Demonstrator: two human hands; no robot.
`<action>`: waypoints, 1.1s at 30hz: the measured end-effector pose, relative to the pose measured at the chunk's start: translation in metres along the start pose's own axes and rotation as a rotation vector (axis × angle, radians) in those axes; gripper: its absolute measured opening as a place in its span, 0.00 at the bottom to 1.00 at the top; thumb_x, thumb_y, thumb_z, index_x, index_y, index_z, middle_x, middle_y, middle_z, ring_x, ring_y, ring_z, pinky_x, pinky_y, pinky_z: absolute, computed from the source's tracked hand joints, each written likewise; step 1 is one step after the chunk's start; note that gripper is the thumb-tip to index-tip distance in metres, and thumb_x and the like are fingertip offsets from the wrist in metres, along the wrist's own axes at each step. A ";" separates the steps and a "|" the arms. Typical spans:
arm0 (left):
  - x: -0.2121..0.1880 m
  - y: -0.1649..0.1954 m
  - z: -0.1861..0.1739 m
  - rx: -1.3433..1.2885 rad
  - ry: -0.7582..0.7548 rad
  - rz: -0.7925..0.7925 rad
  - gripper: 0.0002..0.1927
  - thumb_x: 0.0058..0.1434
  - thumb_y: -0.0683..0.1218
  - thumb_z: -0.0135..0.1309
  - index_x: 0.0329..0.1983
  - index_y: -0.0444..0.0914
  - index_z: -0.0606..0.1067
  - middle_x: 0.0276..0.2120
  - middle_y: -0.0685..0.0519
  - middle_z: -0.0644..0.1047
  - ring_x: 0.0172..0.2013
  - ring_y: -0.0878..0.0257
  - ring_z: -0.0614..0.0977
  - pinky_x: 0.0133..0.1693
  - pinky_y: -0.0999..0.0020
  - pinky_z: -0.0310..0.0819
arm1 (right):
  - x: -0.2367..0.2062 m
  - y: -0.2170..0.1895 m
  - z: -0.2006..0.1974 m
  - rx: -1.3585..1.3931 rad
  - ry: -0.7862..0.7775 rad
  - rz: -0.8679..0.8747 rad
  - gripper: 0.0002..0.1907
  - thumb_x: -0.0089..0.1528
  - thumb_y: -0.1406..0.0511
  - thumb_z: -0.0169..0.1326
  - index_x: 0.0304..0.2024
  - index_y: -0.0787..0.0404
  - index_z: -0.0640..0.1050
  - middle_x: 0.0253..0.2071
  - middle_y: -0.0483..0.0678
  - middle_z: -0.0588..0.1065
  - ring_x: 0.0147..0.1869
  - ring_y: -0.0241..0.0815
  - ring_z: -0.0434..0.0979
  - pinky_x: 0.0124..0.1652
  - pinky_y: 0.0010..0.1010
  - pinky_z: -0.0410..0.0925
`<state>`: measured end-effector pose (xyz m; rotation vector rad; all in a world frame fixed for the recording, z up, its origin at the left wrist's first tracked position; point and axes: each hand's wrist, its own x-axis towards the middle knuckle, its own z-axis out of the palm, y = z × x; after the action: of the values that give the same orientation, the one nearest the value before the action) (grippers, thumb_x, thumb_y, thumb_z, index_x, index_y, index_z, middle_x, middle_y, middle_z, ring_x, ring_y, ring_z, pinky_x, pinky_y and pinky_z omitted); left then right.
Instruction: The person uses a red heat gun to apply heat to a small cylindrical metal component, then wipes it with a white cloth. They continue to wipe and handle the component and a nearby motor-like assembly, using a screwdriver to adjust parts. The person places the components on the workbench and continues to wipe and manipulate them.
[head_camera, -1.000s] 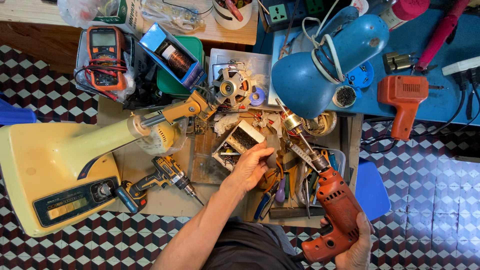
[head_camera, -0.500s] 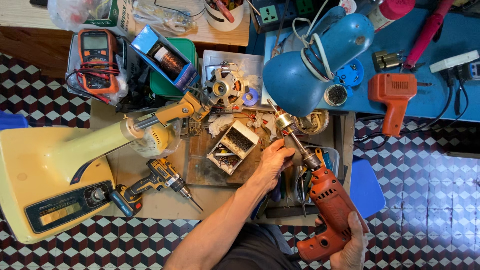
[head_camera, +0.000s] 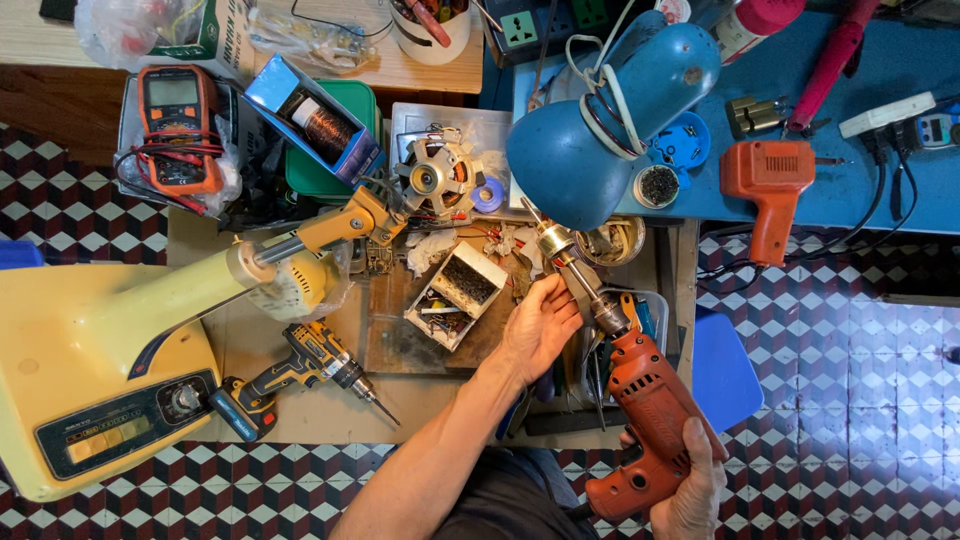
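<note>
We see our right hand (head_camera: 690, 490) wrapped around the grip of a red electric drill (head_camera: 645, 410), fingers curled tight about the handle low in the view, so the tool points up and away from us over the cluttered workbench (head_camera: 300, 420). Our left hand (head_camera: 540, 325) reaches in from below and lies against the drill's metal chuck (head_camera: 598, 305), the thumb and fingers closed loosely about the front shaft; we cannot tell how firmly they pinch it. The tip of the drill ends at a brass-coloured fitting (head_camera: 553, 240), just under the blue lamp shade (head_camera: 600, 120) that hangs over the middle of the bench. Just left of our left hand sits a small open box (head_camera: 460, 295) of parts, tilted on a dark tray. Further left a yellow cordless drill (head_camera: 300, 370) lies on its side on the brown board, well apart from both hands, beside a large cream-yellow machine (head_camera: 100, 380). Behind the box we see a motor stator with copper windings (head_camera: 437, 178), an orange multimeter (head_camera: 178, 125) at the far left, and an orange pistol-shaped tool (head_camera: 770, 190) lying on the blue table (head_camera: 860, 200) to the right
</note>
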<state>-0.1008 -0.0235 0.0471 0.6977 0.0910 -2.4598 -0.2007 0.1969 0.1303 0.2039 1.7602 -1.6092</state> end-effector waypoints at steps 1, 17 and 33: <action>0.002 -0.002 -0.001 -0.007 0.001 -0.001 0.19 0.68 0.53 0.54 0.53 0.35 0.74 0.50 0.50 0.79 0.53 0.61 0.79 0.58 0.62 0.74 | 0.001 0.000 0.000 -0.007 -0.005 -0.003 0.34 0.60 0.51 0.59 0.59 0.68 0.71 0.42 0.57 0.78 0.36 0.48 0.82 0.35 0.42 0.79; 0.010 -0.029 0.007 -0.126 0.129 0.070 0.19 0.62 0.52 0.62 0.53 0.41 0.77 0.47 0.55 0.81 0.50 0.63 0.79 0.55 0.64 0.74 | 0.004 -0.003 0.000 -0.028 -0.011 -0.001 0.33 0.62 0.52 0.57 0.59 0.69 0.71 0.42 0.59 0.78 0.37 0.49 0.82 0.37 0.43 0.79; 0.021 -0.021 -0.009 0.029 0.081 0.091 0.14 0.64 0.51 0.62 0.49 0.40 0.81 0.43 0.56 0.82 0.44 0.68 0.77 0.46 0.72 0.70 | 0.006 -0.005 0.000 -0.051 -0.040 -0.122 0.32 0.63 0.56 0.57 0.60 0.75 0.71 0.43 0.59 0.79 0.38 0.51 0.83 0.36 0.43 0.79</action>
<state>-0.1232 -0.0150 0.0267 0.7965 0.0534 -2.3505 -0.2078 0.1942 0.1307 0.0406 1.8103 -1.6404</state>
